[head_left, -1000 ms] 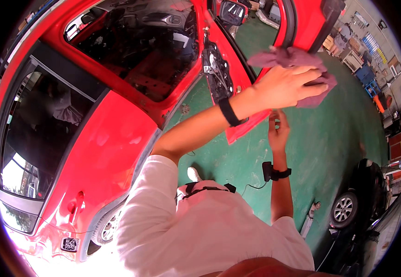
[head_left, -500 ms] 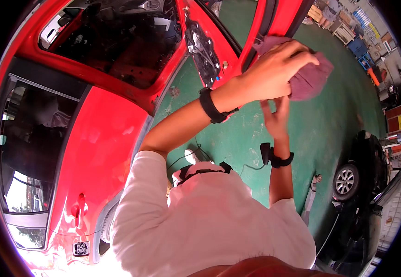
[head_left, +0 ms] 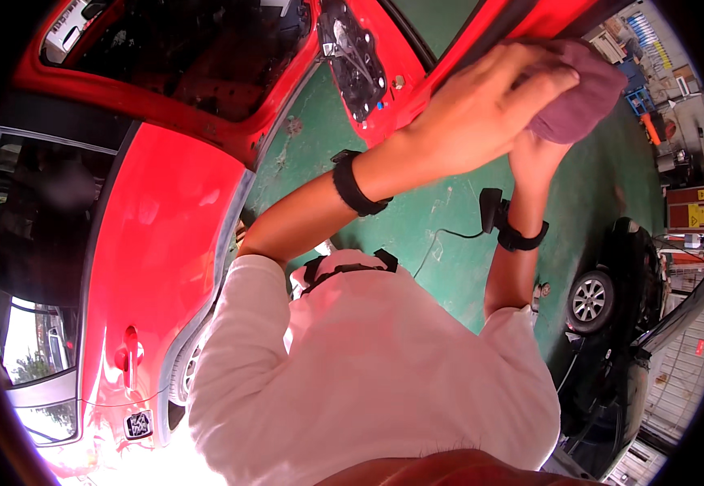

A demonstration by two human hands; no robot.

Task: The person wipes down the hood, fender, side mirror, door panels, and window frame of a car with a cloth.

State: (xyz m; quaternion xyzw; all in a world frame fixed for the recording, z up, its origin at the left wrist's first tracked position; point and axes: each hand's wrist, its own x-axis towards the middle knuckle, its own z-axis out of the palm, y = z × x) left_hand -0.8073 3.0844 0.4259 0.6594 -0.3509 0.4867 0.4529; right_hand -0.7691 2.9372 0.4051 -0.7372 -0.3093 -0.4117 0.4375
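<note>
A bunched maroon cloth (head_left: 585,95) is up at the top right, beside the red frame of an open car door (head_left: 404,89). My left hand (head_left: 485,109) reaches across from the left and grips it, fingers curled over its near side. Below the cloth, my right hand (head_left: 536,160) comes up from underneath and appears to meet its lower edge. The right fingers are hidden behind the cloth and the left hand. Black straps circle both wrists. The door's inner side has its trim off, showing black parts and wiring.
On the left stands the red car body (head_left: 165,235) with its dark cabin opening. A black car (head_left: 623,275) with a silver wheel (head_left: 591,301) is at the right. A cable (head_left: 441,235) runs across the green floor (head_left: 457,279). Shelves and tools line the far right wall.
Both hands have moved right, the left one carrying the maroon cloth. My right hand, earlier apart below with fingers spread, has risen to the cloth's underside. The whole view has shifted slightly.
</note>
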